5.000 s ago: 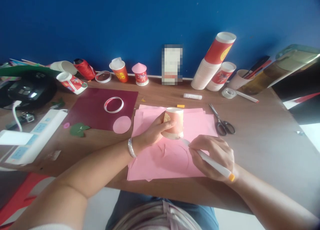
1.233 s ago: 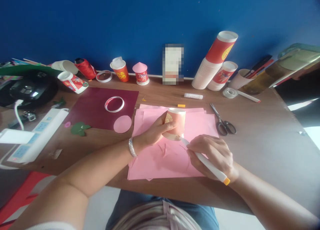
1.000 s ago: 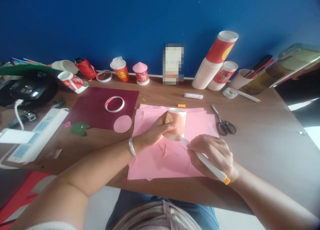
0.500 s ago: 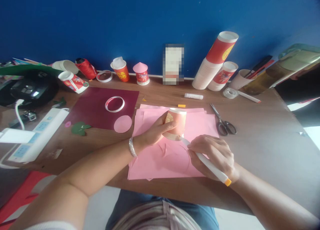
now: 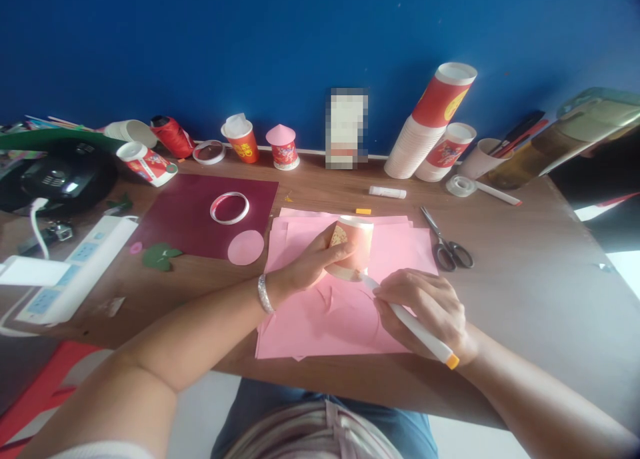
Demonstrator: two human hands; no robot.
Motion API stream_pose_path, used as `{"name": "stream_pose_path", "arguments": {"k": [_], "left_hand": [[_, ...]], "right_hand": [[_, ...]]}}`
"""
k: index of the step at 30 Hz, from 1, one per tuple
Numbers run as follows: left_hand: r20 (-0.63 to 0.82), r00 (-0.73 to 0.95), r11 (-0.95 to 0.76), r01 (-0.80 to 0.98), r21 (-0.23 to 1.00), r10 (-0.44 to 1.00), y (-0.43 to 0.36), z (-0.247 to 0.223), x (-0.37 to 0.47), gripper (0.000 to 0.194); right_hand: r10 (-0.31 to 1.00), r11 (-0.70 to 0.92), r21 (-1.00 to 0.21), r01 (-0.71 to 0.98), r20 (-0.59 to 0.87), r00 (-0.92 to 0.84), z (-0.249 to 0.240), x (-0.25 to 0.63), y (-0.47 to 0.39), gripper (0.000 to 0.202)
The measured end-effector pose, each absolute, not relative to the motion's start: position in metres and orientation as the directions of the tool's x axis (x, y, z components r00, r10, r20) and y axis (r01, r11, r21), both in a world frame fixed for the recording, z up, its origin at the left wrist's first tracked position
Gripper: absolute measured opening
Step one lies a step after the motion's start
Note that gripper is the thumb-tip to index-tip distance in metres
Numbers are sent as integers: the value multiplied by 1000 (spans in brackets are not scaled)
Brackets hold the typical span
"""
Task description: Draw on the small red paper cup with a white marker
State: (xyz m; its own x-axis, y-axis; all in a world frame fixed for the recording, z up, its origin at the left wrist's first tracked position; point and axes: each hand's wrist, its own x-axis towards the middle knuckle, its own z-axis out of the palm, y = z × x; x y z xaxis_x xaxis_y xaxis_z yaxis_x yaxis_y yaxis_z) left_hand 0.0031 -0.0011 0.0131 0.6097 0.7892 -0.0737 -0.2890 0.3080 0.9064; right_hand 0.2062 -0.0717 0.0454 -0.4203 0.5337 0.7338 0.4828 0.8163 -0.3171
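Note:
My left hand (image 5: 320,256) is closed round a paper cup (image 5: 361,239), its thumb on the printed side. Bright light washes out the cup's colour, and a pale band runs along its lower end. In my right hand (image 5: 425,309) is a white marker (image 5: 423,336) with an orange end, its tip at the cup's lower rim; exact contact is hard to make out. Beneath both hands lie stacked sheets of pink paper (image 5: 320,332). An orange marker cap (image 5: 363,211) rests near the top edge of these sheets.
Scissors (image 5: 445,246) lie right of the paper. Behind stand a tall stack of paper cups (image 5: 413,146) and a cup with a pink cone top (image 5: 283,139). On the left are a maroon sheet (image 5: 195,232), a pink disc (image 5: 245,248) and a power strip (image 5: 75,272).
The marker's orange end has shifted very slightly left and up with my right hand. My left hand and the cup look unchanged.

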Motion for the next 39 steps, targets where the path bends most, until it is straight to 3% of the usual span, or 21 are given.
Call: {"name": "stream_pose_path", "arguments": {"k": [39], "left_hand": [[-29,641,301,-319,899,767,1,7,4,44]], "right_hand": [[541,790,-309,529,756,-367,47,207,-70,23]]}}
